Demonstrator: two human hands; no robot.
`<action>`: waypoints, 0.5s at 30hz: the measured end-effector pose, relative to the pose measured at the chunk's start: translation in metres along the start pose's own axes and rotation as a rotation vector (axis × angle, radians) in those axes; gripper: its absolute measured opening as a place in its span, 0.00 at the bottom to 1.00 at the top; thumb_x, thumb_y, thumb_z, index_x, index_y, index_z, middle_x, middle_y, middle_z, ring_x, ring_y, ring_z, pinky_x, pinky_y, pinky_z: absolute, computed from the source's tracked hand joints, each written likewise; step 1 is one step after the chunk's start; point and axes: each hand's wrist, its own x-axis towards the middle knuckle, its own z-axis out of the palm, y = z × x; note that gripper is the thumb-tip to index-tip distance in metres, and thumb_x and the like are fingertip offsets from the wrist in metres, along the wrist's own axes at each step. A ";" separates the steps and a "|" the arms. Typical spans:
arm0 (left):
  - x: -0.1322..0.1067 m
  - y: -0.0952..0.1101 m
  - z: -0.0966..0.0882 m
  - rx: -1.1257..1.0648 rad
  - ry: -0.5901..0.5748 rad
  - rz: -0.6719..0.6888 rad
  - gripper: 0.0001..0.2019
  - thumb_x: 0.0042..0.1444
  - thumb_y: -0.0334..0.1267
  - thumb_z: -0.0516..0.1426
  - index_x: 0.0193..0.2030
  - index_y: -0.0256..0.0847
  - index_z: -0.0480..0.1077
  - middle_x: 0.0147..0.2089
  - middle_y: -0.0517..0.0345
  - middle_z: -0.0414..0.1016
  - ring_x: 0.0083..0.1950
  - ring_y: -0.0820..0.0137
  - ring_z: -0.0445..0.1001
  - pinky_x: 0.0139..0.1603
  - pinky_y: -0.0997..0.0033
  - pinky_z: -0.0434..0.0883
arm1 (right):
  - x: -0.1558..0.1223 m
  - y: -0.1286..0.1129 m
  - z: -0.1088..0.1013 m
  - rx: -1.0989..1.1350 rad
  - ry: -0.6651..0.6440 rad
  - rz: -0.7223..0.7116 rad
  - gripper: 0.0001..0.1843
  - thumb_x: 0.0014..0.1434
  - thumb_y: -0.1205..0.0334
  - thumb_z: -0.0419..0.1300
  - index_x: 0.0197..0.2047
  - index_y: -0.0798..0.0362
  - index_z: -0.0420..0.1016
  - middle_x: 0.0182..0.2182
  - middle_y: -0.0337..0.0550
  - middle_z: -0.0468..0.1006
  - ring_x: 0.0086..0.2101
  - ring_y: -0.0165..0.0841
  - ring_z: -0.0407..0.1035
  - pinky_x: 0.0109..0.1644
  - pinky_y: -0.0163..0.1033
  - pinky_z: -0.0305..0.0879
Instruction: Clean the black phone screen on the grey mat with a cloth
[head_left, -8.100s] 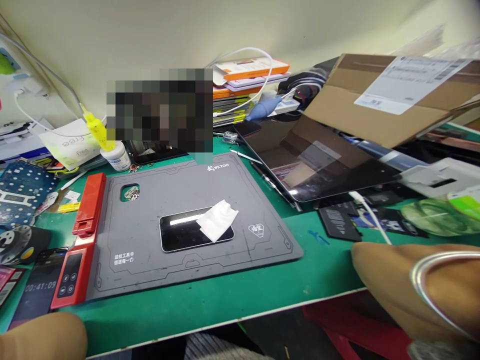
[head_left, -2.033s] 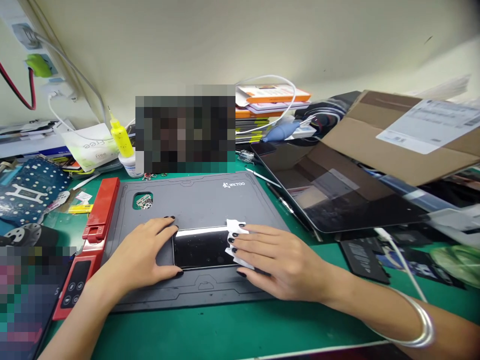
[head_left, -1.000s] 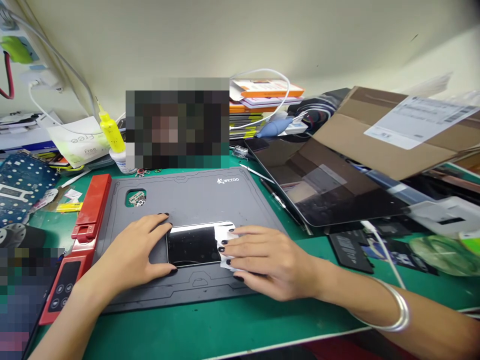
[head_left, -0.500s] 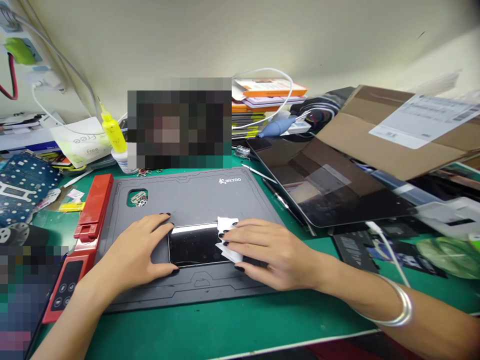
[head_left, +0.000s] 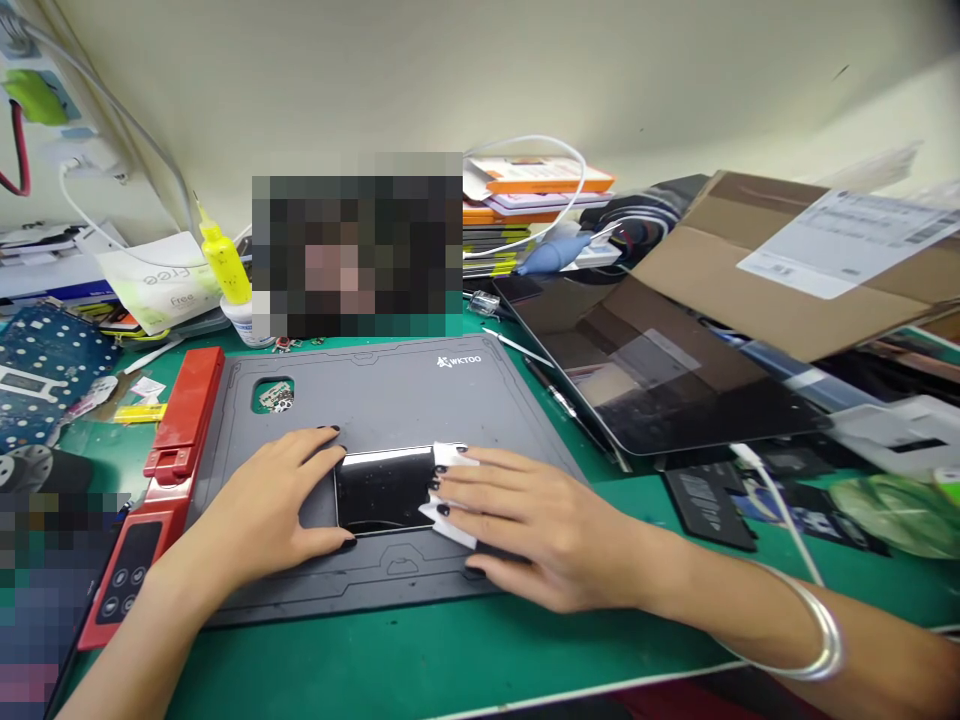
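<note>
A smartphone with a dark, glossy screen lies face up, long side across, on a grey work mat. My left hand braces its left end, fingertips at the far corner and thumb at the near one. Across the phone's right part, my right hand presses a folded white wipe against the screen with its fingers. The thumb of that hand rests nearer to me, beside the wipe. Fingers and wipe cover the phone's right end.
A red folding lamp stands along the mat's left edge. Small metal parts sit in the mat's cutout. To the right lie a screwdriver, a large dark tablet-like panel and a cardboard box. A yellow bottle is behind.
My right hand has slid slightly toward me with the wipe, its fingers now flatter and more spread over it. My left hand has kept its place at the phone.
</note>
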 end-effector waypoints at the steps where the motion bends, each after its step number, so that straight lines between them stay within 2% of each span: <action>1: 0.000 0.001 -0.001 0.005 -0.005 0.000 0.33 0.51 0.49 0.64 0.62 0.39 0.66 0.69 0.42 0.61 0.67 0.50 0.63 0.66 0.45 0.64 | 0.000 -0.001 0.000 0.010 -0.001 -0.011 0.12 0.66 0.65 0.54 0.47 0.58 0.77 0.46 0.50 0.80 0.50 0.39 0.73 0.62 0.52 0.65; 6: 0.002 0.002 -0.002 0.003 -0.012 0.004 0.33 0.51 0.49 0.64 0.62 0.37 0.66 0.69 0.42 0.61 0.67 0.49 0.63 0.66 0.44 0.65 | -0.001 0.002 -0.001 -0.053 0.087 0.044 0.10 0.66 0.66 0.56 0.46 0.58 0.76 0.43 0.48 0.81 0.46 0.37 0.75 0.58 0.48 0.69; 12: 0.002 0.001 -0.001 0.014 -0.005 0.009 0.33 0.52 0.50 0.64 0.62 0.38 0.66 0.69 0.43 0.61 0.67 0.49 0.63 0.66 0.43 0.65 | -0.001 0.001 -0.001 -0.011 0.075 -0.003 0.11 0.67 0.64 0.55 0.46 0.59 0.77 0.44 0.49 0.81 0.47 0.38 0.75 0.58 0.48 0.70; 15: 0.002 0.000 0.001 0.015 0.007 0.010 0.33 0.51 0.49 0.64 0.62 0.38 0.66 0.69 0.43 0.61 0.67 0.50 0.63 0.66 0.44 0.65 | 0.001 0.004 -0.003 -0.062 0.094 0.040 0.10 0.67 0.65 0.55 0.45 0.57 0.77 0.43 0.48 0.82 0.44 0.36 0.76 0.56 0.47 0.71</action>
